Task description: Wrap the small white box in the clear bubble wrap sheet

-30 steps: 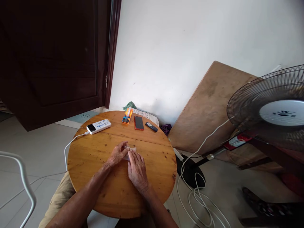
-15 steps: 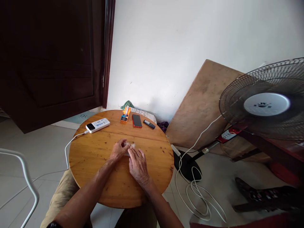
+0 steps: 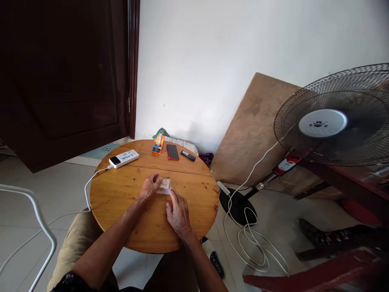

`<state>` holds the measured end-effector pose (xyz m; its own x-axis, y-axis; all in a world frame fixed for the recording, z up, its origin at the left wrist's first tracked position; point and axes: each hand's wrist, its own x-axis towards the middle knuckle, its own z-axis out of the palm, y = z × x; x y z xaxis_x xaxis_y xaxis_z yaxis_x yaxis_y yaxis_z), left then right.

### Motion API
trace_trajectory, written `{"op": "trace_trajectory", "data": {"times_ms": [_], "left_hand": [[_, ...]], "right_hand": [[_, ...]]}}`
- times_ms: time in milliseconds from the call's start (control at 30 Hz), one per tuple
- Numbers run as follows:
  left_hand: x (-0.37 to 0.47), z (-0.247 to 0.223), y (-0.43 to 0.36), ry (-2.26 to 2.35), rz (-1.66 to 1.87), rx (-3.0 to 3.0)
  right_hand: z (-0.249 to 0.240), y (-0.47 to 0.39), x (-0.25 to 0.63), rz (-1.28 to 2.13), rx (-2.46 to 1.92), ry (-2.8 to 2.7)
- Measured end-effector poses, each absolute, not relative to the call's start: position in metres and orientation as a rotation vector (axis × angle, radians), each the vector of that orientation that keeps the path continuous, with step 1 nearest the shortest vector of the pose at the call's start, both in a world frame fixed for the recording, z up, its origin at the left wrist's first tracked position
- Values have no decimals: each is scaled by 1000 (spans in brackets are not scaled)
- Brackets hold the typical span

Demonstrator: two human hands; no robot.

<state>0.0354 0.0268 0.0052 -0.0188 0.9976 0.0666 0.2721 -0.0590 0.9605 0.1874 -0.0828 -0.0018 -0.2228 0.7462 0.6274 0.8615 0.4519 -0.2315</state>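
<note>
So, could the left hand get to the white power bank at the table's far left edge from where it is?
Probably yes. The left hand rests on the small pale packet, and only bare round wooden table lies between it and the white power bank.

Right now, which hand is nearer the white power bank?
Left. The left hand rests on the small card mid-table, below and right of the white power bank. The right hand lies further right and nearer the person.

Probably a home: round wooden table, standing fan, tiled floor
</note>
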Motion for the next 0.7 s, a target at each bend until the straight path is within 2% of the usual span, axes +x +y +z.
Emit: {"op": "trace_trajectory", "data": {"times_ms": [200,333,500,700], "left_hand": [[22,21,5,1470,1180,1500],[-1,24,-52,1455,1259,1646],[-43,-16,-154,1307,1282,2172],[-116,-79,-239,1526,1342,2331]], "right_hand": [[-12,-78,190,-203,-1395,-1831],[-7,-75,190,-227,-1356,-1895],[22,-60,184,-277,-1376,-2048],[26,-47,168,-336,-1390,-2223]]}}
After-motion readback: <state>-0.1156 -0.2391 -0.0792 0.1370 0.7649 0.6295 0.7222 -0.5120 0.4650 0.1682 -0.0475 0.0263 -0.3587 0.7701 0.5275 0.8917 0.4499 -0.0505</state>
